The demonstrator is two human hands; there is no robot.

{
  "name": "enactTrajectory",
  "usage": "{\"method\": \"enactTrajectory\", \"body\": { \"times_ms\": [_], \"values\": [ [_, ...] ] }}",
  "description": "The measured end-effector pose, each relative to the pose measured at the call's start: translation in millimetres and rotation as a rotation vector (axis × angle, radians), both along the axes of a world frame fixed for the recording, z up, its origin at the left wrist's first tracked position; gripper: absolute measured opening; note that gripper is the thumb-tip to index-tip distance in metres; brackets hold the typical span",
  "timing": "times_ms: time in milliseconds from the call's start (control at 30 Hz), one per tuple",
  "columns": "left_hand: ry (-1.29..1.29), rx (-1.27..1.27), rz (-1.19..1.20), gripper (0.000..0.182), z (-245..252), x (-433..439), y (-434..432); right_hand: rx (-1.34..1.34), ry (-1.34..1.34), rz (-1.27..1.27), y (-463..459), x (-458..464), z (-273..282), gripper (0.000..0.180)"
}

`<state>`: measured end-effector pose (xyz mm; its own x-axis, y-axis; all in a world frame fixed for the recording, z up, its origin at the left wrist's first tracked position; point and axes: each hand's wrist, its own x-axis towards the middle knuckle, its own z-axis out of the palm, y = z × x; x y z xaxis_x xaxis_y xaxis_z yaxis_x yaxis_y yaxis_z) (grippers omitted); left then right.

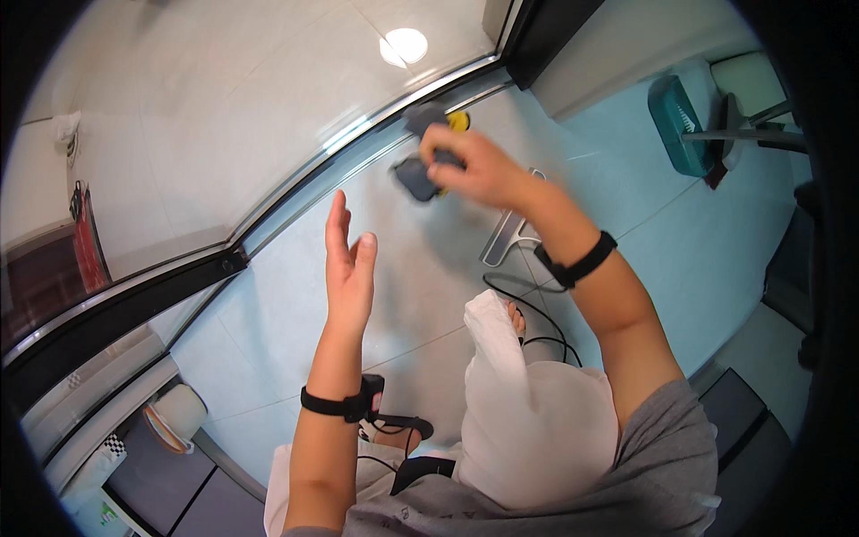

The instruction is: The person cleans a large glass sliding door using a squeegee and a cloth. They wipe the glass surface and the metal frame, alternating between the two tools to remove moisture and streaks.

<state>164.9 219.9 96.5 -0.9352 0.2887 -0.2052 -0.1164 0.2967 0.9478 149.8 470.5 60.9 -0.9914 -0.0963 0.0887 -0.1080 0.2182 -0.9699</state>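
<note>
My right hand (pixel 473 164) grips a dark grey tool with yellow parts (pixel 416 178), blurred, close to the sliding glass door's lower edge. Another dark grey and yellow part (pixel 428 119) shows just above my fingers; whether it belongs to the same tool is unclear. My left hand (pixel 349 268) is raised with nothing in it, its fingers extended upward and the thumb apart. Beyond that hand stands the glass door (pixel 221 127) in its dark frame. Beneath my right forearm, a squeegee-like tool (pixel 500 238) with a pale frame lies on the tiled floor.
A black cable (pixel 547 315) loops on the floor beside my foot (pixel 515 322). At the right is a teal dustpan (pixel 678 127). Grey panels (pixel 174 483) and a whitish container (pixel 178 413) are at the lower left. The door's floor track (pixel 349 171) runs diagonally ahead.
</note>
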Motion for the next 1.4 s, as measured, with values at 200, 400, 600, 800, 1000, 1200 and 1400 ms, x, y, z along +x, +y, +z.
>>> {"method": "enactTrajectory", "body": {
  "times_ms": [200,400,600,800,1000,1200,1400],
  "values": [
    [-0.336,0.328,-0.09,0.083,-7,-30,20,-0.26,0.176,0.034,-46,28,45,0.031],
    [-0.433,0.324,-0.001,0.042,-30,-5,41,-0.408,-0.384,-0.471,-52,32,11,0.076],
    [-0.41,0.372,-0.245,0.06,-19,8,56,-0.694,-0.357,-0.559,-41,27,-11,0.066],
    [-0.285,0.294,-0.184,0.049,-3,17,33,-0.818,0.286,-0.788,4,-51,-10,0.065],
    [-0.348,0.209,-0.084,0.045,-9,29,5,-0.221,0.288,-1.073,-43,-100,-39,0.061],
    [-0.382,0.253,0.07,0.04,-14,32,-17,-0.214,0.074,-0.931,-170,-108,-50,0.054],
    [-0.355,0.216,0.23,0.034,-8,27,-49,-0.366,0.227,-0.996,-109,-108,-42,0.061]
  ]
}}
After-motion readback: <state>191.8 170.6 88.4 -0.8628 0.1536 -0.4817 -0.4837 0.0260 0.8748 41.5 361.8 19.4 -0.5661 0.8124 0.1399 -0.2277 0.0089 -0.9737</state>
